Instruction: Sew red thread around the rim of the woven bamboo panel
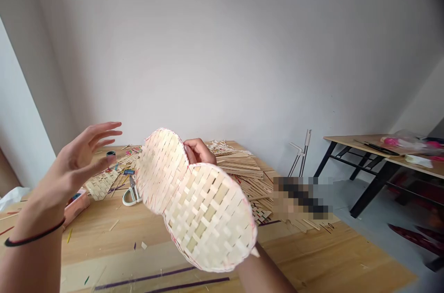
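Note:
A pale woven bamboo piece (208, 219), shaped like two joined rounded lobes with a pink-tinged wrapped rim, is held up over the table. My right hand (200, 151) pinches it at the notch between the lobes; the piece hides most of that hand and wrist. Off to the left, my left hand (83, 156) is raised with its fingers spread, holding nothing and apart from the piece. White-handled scissors (131, 195) lie on the table just left of the woven piece.
On the wooden table (305, 256) are bamboo strips (239, 166), a smaller woven piece (102, 183), a pink tray (77, 206) and purple strips (187, 284). A second table (367, 146) with plastic bags stands at the right. A wall rises behind.

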Demonstrator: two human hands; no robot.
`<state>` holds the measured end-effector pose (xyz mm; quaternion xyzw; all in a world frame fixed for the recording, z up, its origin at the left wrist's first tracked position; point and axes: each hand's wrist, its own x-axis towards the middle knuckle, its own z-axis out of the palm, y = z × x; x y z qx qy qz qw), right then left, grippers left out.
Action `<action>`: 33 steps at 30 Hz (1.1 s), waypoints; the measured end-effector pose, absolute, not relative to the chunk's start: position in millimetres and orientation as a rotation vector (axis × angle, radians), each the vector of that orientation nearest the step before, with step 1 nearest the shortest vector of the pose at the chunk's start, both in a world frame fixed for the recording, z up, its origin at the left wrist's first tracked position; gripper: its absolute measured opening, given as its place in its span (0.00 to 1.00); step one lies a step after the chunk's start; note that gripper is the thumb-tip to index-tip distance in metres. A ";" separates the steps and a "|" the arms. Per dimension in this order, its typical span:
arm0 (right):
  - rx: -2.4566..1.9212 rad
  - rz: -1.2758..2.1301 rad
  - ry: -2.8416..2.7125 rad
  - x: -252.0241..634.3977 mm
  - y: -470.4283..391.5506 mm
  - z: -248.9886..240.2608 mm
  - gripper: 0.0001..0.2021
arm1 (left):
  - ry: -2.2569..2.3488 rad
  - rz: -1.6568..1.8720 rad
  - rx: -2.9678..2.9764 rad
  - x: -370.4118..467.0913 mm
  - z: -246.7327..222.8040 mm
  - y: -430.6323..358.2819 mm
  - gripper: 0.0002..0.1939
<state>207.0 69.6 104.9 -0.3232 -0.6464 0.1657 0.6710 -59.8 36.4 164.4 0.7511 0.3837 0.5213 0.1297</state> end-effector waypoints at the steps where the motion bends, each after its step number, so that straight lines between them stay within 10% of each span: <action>1: -0.705 0.401 -1.487 208.3 67.7 105.8 0.15 | 1.096 1.612 2.162 -52.7 165.1 34.3 0.22; 33: -0.499 0.648 -1.793 199.0 48.1 111.8 0.10 | 0.911 1.222 2.566 -4.2 152.0 49.5 0.11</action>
